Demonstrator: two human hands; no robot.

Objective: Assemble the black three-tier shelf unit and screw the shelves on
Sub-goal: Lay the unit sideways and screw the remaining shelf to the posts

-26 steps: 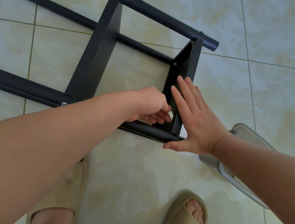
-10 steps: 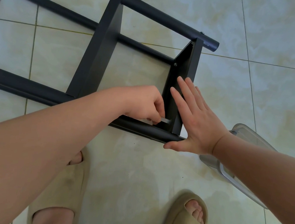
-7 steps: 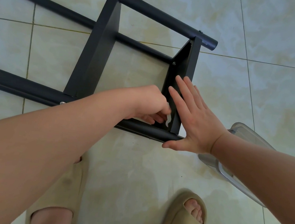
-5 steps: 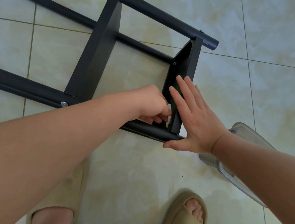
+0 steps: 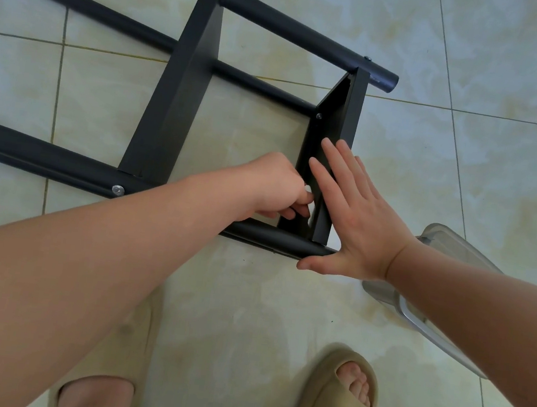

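Pale tiles (image 5: pixel 248 302) carry the unit (image 5: pixel 46 155) on its side; at the lower corner of its end shelf (image 5: pixel 347 111) the left hand (image 5: pixel 276 184) curls tight, pinching what looks like a small key (image 5: pixel 308 190), while the right hand (image 5: pixel 359 221) presses flat and open against that shelf. Best keep that brace firm and the key square. A clear tub (image 5: pixel 451 246) sits rightmost, contents hidden.
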